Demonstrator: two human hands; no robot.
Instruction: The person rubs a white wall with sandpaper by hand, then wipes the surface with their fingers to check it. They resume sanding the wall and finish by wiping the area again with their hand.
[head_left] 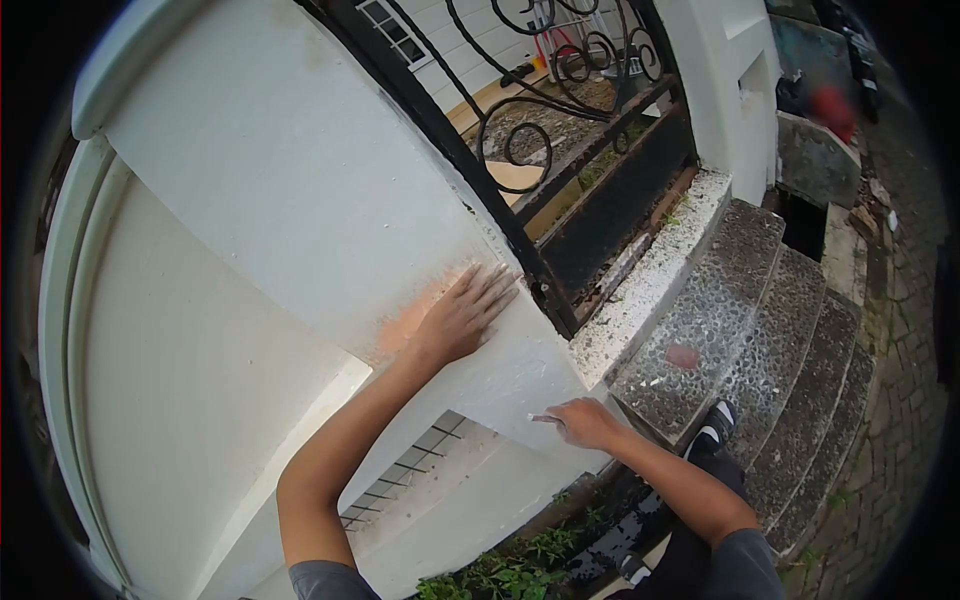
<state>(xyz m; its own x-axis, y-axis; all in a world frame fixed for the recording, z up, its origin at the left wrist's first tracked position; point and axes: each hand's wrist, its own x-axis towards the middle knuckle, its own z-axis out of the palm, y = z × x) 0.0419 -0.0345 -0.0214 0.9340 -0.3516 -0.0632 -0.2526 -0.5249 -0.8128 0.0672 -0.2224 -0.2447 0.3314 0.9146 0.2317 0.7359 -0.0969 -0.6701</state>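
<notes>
My left hand [468, 315] lies flat against the white wall [270, 180], fingers stretched out and dusted with white. Beside it is a rubbed orange patch [405, 322] with a grey-brown smudge around its edge. Whether anything is under the palm is hidden. Lower and to the right, my right hand [588, 422] is held in front of the lower wall, its fingers closed. A small, thin, pale-tipped piece [543, 418] sticks out from it towards the left, too small to name.
A black iron gate [610, 190] with scrollwork adjoins the wall. Curved pebbled steps [740, 300], spattered white, descend at right; a reddish flat piece [683, 356] lies on one. My shoe [716, 422] rests there. Below are a barred opening [415, 465] and green plants [510, 565].
</notes>
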